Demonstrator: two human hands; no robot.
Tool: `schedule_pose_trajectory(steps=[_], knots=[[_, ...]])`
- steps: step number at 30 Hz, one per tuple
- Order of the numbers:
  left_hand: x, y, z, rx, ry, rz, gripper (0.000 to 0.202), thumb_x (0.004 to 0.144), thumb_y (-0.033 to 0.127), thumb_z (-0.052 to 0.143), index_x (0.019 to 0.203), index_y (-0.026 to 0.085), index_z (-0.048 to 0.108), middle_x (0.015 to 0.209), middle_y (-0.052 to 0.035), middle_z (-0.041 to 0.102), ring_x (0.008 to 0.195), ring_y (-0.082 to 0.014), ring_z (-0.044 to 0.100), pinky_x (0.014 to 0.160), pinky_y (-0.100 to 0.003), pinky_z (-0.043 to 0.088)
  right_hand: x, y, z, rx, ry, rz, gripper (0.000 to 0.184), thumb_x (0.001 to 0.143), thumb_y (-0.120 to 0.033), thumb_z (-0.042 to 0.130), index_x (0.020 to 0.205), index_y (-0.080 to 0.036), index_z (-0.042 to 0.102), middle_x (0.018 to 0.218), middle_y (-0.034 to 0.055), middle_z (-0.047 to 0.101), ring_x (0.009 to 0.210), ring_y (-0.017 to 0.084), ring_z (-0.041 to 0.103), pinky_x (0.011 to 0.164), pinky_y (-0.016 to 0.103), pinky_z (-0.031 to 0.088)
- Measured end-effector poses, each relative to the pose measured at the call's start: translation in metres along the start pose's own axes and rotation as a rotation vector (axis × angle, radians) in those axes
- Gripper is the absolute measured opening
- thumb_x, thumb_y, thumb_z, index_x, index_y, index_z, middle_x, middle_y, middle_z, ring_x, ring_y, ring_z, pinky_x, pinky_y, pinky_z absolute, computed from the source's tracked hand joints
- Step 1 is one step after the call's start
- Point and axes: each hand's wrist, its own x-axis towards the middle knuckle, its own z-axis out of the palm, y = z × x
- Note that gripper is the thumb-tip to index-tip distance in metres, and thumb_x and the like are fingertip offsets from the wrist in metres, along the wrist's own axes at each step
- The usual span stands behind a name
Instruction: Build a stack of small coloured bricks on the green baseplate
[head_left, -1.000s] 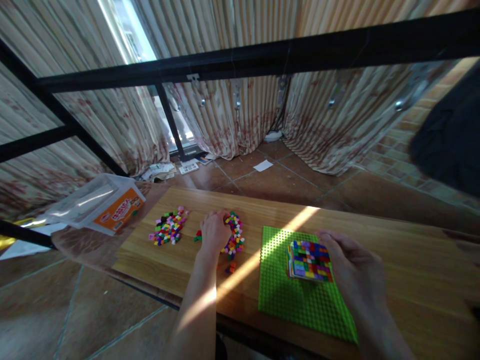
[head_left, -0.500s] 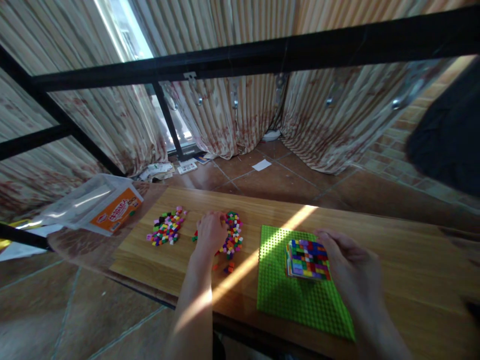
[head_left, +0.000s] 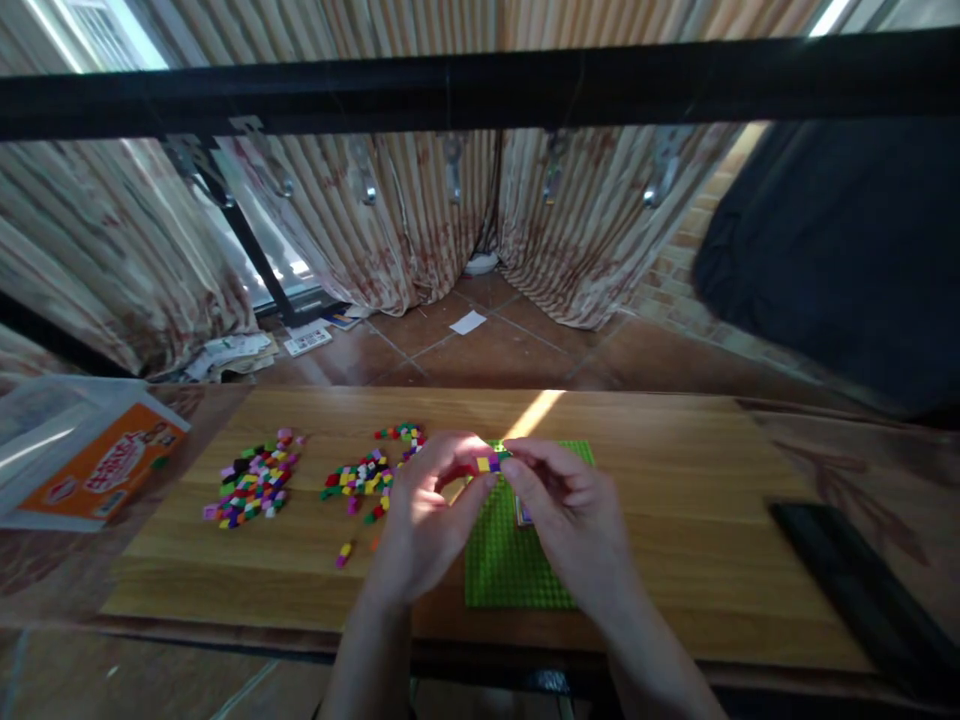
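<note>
Both hands meet over the green studded baseplate (head_left: 491,570). My left hand (head_left: 427,515) pinches small building bricks (head_left: 489,464), a yellow and a purple one showing, between thumb and forefinger. Opposite it, my right hand (head_left: 577,520) is closed at the other end of the same short row, where a bit of green shows at its fingertips. A multicoloured brick block (head_left: 523,514) lies on the baseplate, mostly hidden behind my right hand. Left of my left hand, a loose heap of small bricks (head_left: 360,476) is spread on the wooden board, partly covered by that hand.
Another brick heap (head_left: 255,485) lies farther left on the wooden board (head_left: 690,520). A clear plastic box (head_left: 45,410) with an orange label stands at the far left. A long black object (head_left: 847,590) is at the right. A black metal bar (head_left: 450,95) crosses beyond the table.
My left hand has moved right from the brick heap to above the baseplate. My right hand has left the block's edge and now meets it at the small bricks. The view has turned right.
</note>
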Motion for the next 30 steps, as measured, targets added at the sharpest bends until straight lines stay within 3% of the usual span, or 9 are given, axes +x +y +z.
schedule_pose_trajectory(steps=[4,9,15,23,30], knots=[[-0.002,0.008,0.003,-0.112,-0.043,-0.074,0.017,0.079,0.023,0.07,0.095,0.021,0.068,0.092,-0.0024,0.069,0.084,-0.013,0.065,0.075,-0.023,0.056,0.002,0.002,0.001,0.123,-0.005,0.056,0.011,0.078,-0.027,0.068,0.084,-0.02,0.073,0.067,-0.0009,0.067,0.056,0.011,0.058,0.048,0.022,0.047],[-0.001,0.011,0.006,-0.38,0.008,-0.242,0.016,0.073,0.025,0.076,0.084,0.016,0.067,0.074,0.0008,0.066,0.063,-0.0086,0.061,0.059,-0.019,0.053,0.003,0.004,0.006,0.259,0.013,0.102,0.006,0.074,-0.025,0.072,0.079,-0.022,0.075,0.06,-0.0016,0.069,0.052,0.01,0.06,0.046,0.02,0.048],[-0.004,0.011,-0.005,-0.63,-0.031,-0.37,0.02,0.07,0.026,0.079,0.081,0.014,0.068,0.064,0.0001,0.066,0.055,-0.01,0.062,0.058,-0.023,0.055,-0.002,0.006,0.015,0.414,-0.024,0.201,0.006,0.072,-0.027,0.076,0.076,-0.023,0.077,0.058,-0.0013,0.069,0.05,0.01,0.061,0.048,0.021,0.053],[-0.007,0.009,-0.026,-0.604,-0.012,-0.398,0.018,0.071,0.027,0.078,0.079,0.014,0.068,0.061,0.0008,0.065,0.053,-0.0075,0.06,0.055,-0.018,0.051,-0.004,0.014,0.035,0.52,-0.045,0.281,0.011,0.071,-0.03,0.078,0.077,-0.022,0.077,0.061,-0.002,0.068,0.053,0.008,0.059,0.05,0.019,0.054],[-0.011,0.001,-0.042,-0.457,-0.016,-0.508,0.02,0.071,0.029,0.075,0.076,0.013,0.065,0.06,0.0012,0.062,0.053,-0.007,0.056,0.052,-0.018,0.045,-0.008,0.028,0.057,0.352,-0.069,0.166,0.007,0.075,-0.027,0.073,0.075,-0.02,0.075,0.063,-0.0007,0.068,0.054,0.009,0.059,0.05,0.02,0.052]])
